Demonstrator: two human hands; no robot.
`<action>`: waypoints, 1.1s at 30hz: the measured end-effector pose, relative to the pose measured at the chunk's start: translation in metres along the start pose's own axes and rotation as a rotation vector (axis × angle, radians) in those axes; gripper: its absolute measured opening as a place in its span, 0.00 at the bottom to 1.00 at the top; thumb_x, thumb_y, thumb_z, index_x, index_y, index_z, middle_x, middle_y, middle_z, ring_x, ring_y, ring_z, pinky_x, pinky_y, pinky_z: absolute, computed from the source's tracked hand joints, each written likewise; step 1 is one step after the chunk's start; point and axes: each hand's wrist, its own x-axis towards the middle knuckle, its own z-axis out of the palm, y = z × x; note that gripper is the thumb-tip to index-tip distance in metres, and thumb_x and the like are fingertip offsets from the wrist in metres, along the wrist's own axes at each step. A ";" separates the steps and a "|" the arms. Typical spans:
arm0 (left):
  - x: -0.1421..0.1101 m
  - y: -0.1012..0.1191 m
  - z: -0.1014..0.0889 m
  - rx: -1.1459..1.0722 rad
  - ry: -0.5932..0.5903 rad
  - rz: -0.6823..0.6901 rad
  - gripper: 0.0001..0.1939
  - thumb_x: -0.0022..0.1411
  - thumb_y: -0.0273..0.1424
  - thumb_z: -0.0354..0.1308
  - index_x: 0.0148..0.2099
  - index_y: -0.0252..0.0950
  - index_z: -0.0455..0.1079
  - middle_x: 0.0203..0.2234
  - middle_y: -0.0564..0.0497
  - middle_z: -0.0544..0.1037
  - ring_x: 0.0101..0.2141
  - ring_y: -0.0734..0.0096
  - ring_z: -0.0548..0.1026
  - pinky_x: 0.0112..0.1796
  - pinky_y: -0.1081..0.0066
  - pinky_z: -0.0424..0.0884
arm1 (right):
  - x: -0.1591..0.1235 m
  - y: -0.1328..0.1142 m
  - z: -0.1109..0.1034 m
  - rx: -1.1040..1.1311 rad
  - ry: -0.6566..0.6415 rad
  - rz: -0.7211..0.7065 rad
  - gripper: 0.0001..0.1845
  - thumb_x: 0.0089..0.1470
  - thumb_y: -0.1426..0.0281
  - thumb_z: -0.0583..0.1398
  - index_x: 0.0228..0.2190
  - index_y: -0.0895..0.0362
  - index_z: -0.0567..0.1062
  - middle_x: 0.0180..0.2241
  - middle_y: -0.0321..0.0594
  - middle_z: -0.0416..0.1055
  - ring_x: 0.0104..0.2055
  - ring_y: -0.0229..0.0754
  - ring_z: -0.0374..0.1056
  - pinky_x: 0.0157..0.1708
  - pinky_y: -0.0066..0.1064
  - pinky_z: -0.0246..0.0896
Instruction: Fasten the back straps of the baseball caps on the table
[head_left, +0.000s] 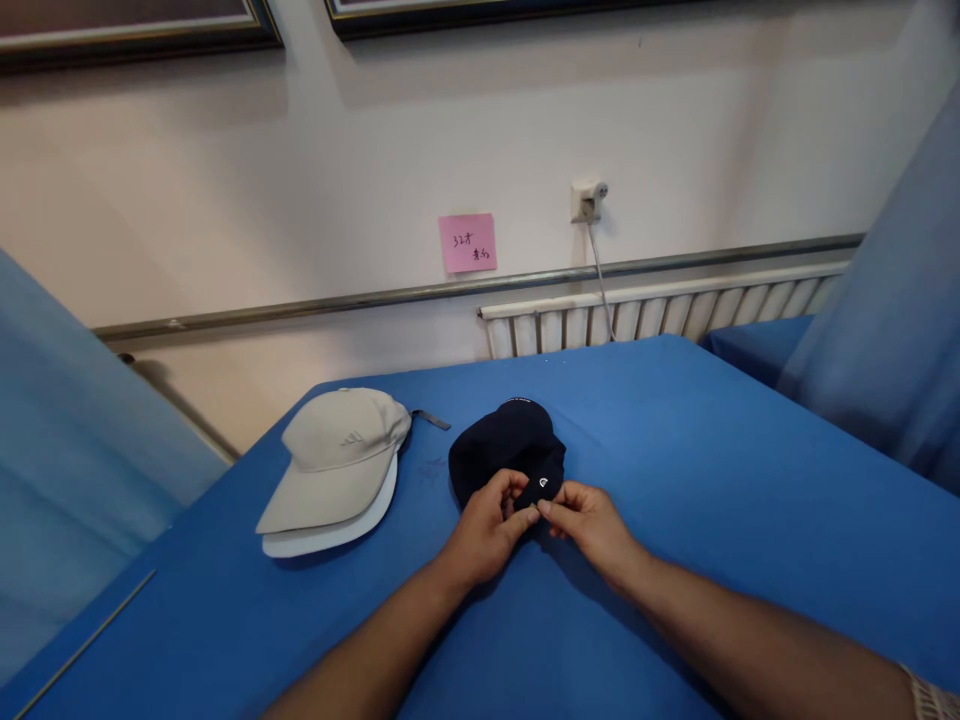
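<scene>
A dark navy cap (501,440) with a small white logo lies on the blue table in front of me, its back edge towards me. My left hand (491,520) is closed on the near edge of the cap, thumb and fingers pinching the strap area. From the other side my right hand (592,520) pinches the same edge just right of the logo. The two thumbs almost meet. What exactly lies between the fingertips is partly hidden. To the left, a beige cap (341,440) rests on top of a pale cap (337,537), brims pointing towards me.
The blue table (720,450) reaches back to a wall with a metal rail (360,298) and a white radiator (660,312). A cable hangs from a wall socket (586,202). Blue curtains flank both sides. A thin rod (86,645) lies at the left edge.
</scene>
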 end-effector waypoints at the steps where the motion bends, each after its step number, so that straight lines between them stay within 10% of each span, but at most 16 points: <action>1: 0.000 -0.001 0.000 -0.003 -0.004 0.002 0.13 0.58 0.34 0.60 0.45 0.36 0.67 0.29 0.56 0.68 0.30 0.74 0.64 0.32 0.73 0.62 | 0.000 -0.001 0.000 -0.001 -0.004 0.006 0.18 0.43 0.57 0.65 0.19 0.56 0.68 0.17 0.33 0.65 0.21 0.34 0.59 0.24 0.28 0.54; 15: -0.001 0.000 -0.001 0.107 0.026 0.027 0.15 0.60 0.35 0.59 0.49 0.37 0.66 0.33 0.52 0.74 0.33 0.70 0.71 0.35 0.70 0.69 | 0.000 -0.006 -0.001 -0.024 0.027 0.015 0.21 0.46 0.53 0.64 0.18 0.56 0.69 0.16 0.33 0.65 0.20 0.34 0.59 0.23 0.28 0.53; 25: -0.005 0.006 0.000 0.433 0.141 0.417 0.20 0.61 0.28 0.58 0.55 0.40 0.63 0.51 0.45 0.70 0.53 0.63 0.68 0.54 0.60 0.66 | -0.002 -0.001 0.000 -0.093 0.005 -0.067 0.23 0.50 0.49 0.60 0.22 0.57 0.74 0.16 0.35 0.66 0.21 0.35 0.60 0.24 0.29 0.54; 33: -0.003 0.003 -0.003 0.314 0.201 0.283 0.11 0.65 0.31 0.54 0.50 0.38 0.69 0.43 0.48 0.76 0.43 0.67 0.74 0.46 0.65 0.71 | -0.001 0.001 -0.001 -0.102 0.047 -0.148 0.19 0.51 0.53 0.60 0.26 0.57 0.73 0.21 0.35 0.67 0.23 0.36 0.63 0.25 0.29 0.57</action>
